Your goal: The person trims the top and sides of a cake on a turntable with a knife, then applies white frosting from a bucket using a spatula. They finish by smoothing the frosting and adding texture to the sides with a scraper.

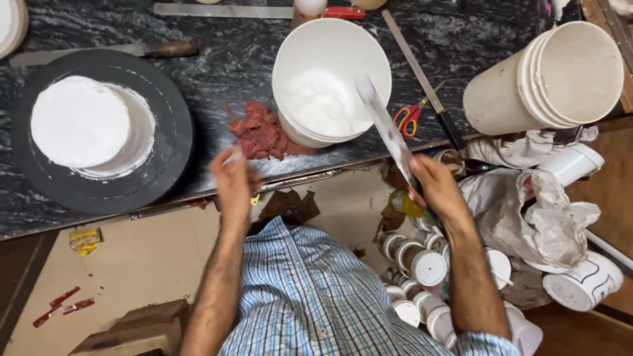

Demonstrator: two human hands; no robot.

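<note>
Hands over the counter edge, one empty and one holding a spatula above a bucket.

At the far left a white cake (79,122) sits on a round black turntable (168,158), which reaches almost to the near edge of the dark stone counter (224,59). Just right of it the left hand (234,181) hovers over that edge, fingers loosely curled and holding nothing, near a heap of reddish crumbs (260,132). The white bucket (330,82) stands just beside the crumbs, its base close to the edge. The right hand (435,188) is closed around the handle of a long spatula (382,122), whose blade tilts up over the bucket's rim. Red-handled scissors (410,117) lie in the narrow gap before a stack of buckets (547,79) lying on its side. Cups (428,267) and a crumpled bag (527,211) crowd the near right.
</note>
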